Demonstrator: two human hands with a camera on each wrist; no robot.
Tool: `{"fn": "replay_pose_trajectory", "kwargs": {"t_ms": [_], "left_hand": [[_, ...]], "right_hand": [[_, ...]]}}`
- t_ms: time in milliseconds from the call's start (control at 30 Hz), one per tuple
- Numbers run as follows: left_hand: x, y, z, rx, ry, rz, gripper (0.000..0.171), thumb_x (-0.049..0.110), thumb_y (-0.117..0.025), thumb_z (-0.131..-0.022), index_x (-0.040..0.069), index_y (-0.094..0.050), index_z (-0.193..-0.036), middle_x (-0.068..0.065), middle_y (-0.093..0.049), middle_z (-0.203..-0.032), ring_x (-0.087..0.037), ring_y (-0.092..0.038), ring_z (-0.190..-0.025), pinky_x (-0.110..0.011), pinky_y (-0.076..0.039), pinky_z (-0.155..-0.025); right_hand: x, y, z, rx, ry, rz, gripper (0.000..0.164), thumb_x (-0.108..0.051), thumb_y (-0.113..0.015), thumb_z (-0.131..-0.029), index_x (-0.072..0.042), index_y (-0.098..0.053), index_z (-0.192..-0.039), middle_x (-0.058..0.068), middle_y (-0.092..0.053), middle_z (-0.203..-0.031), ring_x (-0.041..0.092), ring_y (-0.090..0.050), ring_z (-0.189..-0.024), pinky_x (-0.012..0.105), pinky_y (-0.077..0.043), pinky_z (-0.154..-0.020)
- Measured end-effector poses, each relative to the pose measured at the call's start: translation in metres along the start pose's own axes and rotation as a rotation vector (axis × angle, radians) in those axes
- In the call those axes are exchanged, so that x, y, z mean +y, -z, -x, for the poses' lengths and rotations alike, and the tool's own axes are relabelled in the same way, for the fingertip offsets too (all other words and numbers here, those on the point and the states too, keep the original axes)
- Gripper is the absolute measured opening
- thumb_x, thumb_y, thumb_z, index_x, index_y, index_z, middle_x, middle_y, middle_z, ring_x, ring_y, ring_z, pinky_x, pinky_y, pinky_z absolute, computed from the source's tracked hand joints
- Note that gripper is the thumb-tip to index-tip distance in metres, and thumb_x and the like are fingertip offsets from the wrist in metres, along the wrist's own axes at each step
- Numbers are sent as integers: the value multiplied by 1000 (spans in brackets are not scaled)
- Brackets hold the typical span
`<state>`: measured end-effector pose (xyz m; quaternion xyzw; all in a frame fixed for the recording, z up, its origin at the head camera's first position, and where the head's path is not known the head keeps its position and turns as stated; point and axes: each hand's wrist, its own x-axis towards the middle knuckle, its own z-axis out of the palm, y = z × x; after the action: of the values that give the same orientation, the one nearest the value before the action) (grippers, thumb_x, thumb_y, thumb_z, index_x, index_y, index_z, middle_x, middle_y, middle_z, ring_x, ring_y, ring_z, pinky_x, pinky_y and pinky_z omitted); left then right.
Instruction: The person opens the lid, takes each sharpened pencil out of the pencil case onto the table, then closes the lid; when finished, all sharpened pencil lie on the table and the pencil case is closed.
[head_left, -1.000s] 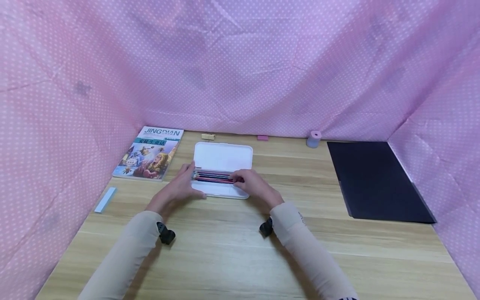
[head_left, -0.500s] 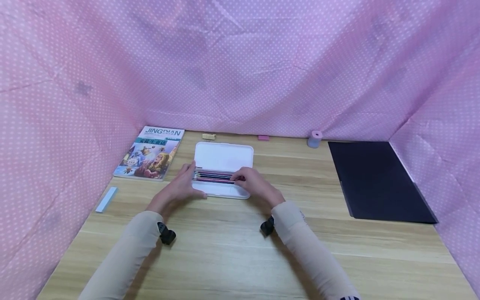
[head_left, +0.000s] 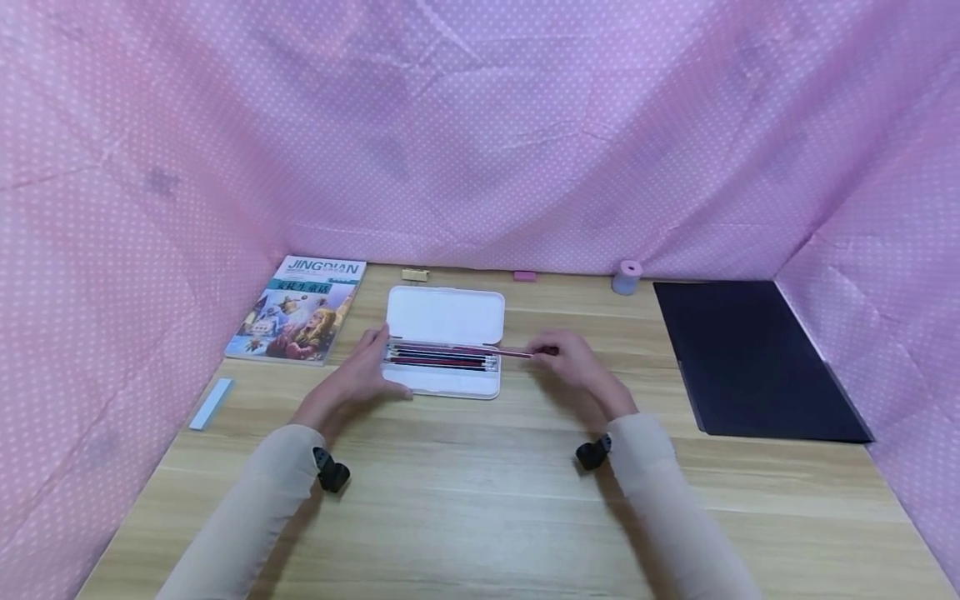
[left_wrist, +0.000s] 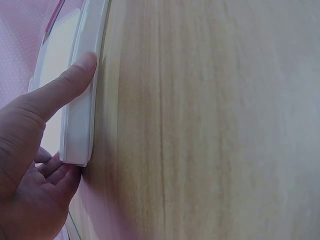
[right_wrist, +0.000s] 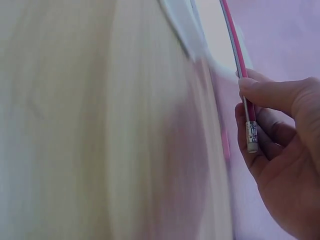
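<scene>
A white pencil case (head_left: 446, 315) lies with its lid raised in the head view, several pencils (head_left: 438, 362) side by side in its tray. My left hand (head_left: 360, 372) grips the case's left end. Its thumb (left_wrist: 75, 80) presses along the near side in the left wrist view, and the other fingers curl at the end wall. Between thumb and fingers my right hand (head_left: 576, 363) pinches a red striped pencil (right_wrist: 237, 47) near its silver-banded eraser end. The pencil slants over the case's right edge, its far part still above the tray.
A magazine (head_left: 296, 312) lies left, with a pale blue strip (head_left: 212, 404) before it. Along the back are a beige block (head_left: 416, 275), a pink block (head_left: 524, 276) and a small pink-and-blue cylinder (head_left: 626, 278). At right lies a black sheet (head_left: 757, 358). Pink dotted cloth hangs around.
My right hand has moved right from inside the case, drawing the red pencil out over the right edge. The left hand stays on the case's left end.
</scene>
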<state>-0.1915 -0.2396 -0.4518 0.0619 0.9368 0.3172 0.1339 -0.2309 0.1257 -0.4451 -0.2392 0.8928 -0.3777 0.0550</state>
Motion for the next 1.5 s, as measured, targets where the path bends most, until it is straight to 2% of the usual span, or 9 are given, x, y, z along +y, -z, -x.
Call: {"fn": "replay_pose_trajectory", "kwargs": {"t_ms": [167,333,600,1000,1233,1367,1500], "left_hand": [[1,0,0,1,5,-2,137,58,-80,-51,16,6,-148,-15,-11,-150,-34,-14,-137,-52,-17,-110],[2,0,1,-3,18,-5,137,59,-80,-51,17,6,-148,-16,-8,-151,-36,-13,-137,-54,-17,-110],[1,-2,1,-6,15,-2,138,62,-79,-50,19,8,-148,-15,-8,-151,-35,-13,-137,-54,-17,-109],[1,-1,2,-4,0,-19,137,60,-80,-51,16,7,-148,-17,-9,-151,-36,-13,-137,-54,-18,-109],[2,-1,1,-5,4,-7,137,59,-80,-51,18,8,-148,-17,-6,-152,-37,-11,-137,-55,-16,-109],[2,-2,1,-10,3,-9,137,59,-80,-52,16,8,-148,-18,-5,-152,-38,-10,-137,-56,-16,-109],[1,-2,1,-13,18,-17,137,60,-80,-52,17,9,-148,-16,-6,-151,-36,-11,-138,-54,-17,-109]], "right_hand": [[30,24,24,60,-41,-5,15,-12,-65,-85,-17,-72,-98,1,-66,-102,19,-58,-98,39,-48,-87],[53,41,44,126,-53,55,15,-9,-66,-84,-11,-72,-97,5,-67,-96,22,-59,-91,39,-48,-80],[74,52,58,125,-117,102,15,-7,-65,-84,-9,-72,-97,10,-66,-97,26,-59,-92,41,-47,-80],[81,53,59,121,-147,118,19,-7,-64,-85,-10,-72,-102,10,-63,-102,29,-56,-99,46,-45,-88],[80,54,60,123,-139,124,19,-7,-64,-85,-10,-71,-102,9,-65,-100,26,-57,-96,42,-47,-83],[72,53,58,140,-129,140,19,-8,-65,-85,-9,-69,-103,9,-65,-101,25,-56,-94,41,-46,-81],[51,47,44,170,-80,115,24,-11,-65,-85,-8,-66,-110,11,-61,-106,28,-56,-98,44,-48,-85]]}}
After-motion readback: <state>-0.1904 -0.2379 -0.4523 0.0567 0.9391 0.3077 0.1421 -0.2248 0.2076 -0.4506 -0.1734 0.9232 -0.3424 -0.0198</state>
